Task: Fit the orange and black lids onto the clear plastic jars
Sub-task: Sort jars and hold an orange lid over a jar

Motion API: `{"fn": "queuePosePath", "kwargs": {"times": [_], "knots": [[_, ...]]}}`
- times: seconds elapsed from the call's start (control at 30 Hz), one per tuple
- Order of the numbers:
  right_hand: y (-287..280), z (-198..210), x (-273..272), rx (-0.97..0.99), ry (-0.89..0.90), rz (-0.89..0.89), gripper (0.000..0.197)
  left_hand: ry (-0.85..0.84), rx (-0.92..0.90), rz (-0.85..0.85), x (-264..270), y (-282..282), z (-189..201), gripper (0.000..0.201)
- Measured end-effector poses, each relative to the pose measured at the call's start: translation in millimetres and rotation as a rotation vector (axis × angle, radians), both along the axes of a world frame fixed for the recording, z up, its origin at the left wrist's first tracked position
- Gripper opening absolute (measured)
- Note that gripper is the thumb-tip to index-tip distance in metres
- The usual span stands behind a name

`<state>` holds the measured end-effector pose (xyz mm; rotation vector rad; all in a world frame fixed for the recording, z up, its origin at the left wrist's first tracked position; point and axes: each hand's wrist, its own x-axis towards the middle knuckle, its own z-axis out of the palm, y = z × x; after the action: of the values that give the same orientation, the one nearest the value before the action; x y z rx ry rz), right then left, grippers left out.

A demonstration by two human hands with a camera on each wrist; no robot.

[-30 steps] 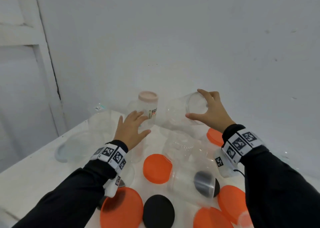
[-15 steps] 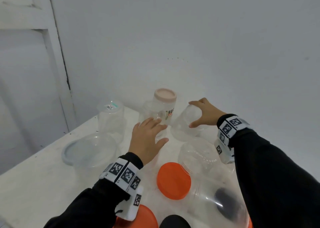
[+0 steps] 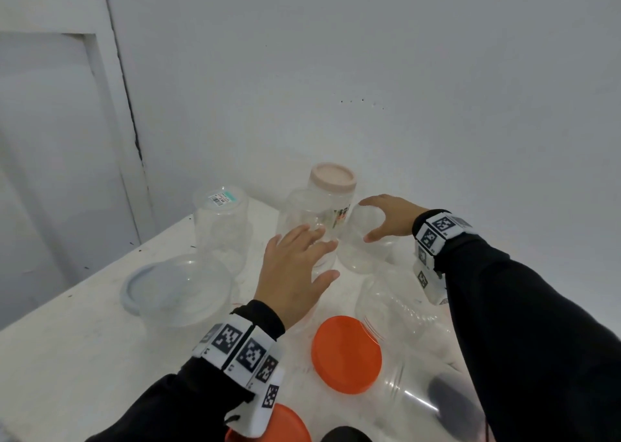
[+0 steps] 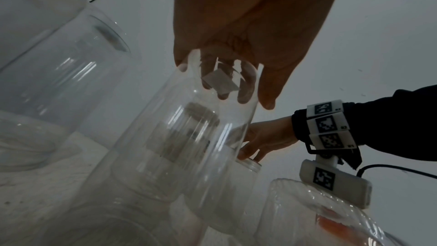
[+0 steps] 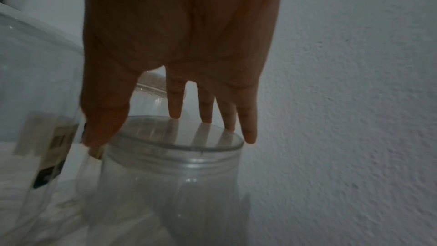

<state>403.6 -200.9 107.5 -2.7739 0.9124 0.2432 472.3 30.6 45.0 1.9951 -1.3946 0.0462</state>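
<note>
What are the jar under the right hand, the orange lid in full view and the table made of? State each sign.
The jar: likely clear plastic, glossy; see-through, bright highlights, moulded thread ring below the rim. The orange lid: opaque plastic, it seems, smooth with slight sheen. The table: white, matte, scuffed; painted wood or laminate, cannot tell.

The left hand [image 3: 295, 273] is held out palm down, fingers [image 3: 304, 236] straight and spread. The right hand [image 3: 391, 218] clasps a clear jar [image 3: 363, 253] from above.
</note>
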Motion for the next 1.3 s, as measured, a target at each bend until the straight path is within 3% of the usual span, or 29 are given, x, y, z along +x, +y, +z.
{"fn": "queuePosePath", "kwargs": {"times": [0.17,0.5,0.9,1.03,1.3], "knots": [[0,-2,4,-0.029,0.004,-0.019,0.061,0.003,0.008,-0.003,-1,1,0,0.043],[7,13,-13,-0.03,-0.012,0.006,0.055,-0.005,-0.018,-0.01,0,0,0,0.042],[65,83,-112,-0.045,-0.194,-0.039,0.049,-0.041,-0.043,-0.02,2,-2,-3,0.059],[104,67,-148,0.022,-0.118,-0.034,0.05,-0.051,-0.022,0.006,3,-3,-1,0.042],[158,-11,-179,0.121,0.109,0.094,0.082,-0.074,-0.033,0.016,3,-2,-1,0.041]]}}
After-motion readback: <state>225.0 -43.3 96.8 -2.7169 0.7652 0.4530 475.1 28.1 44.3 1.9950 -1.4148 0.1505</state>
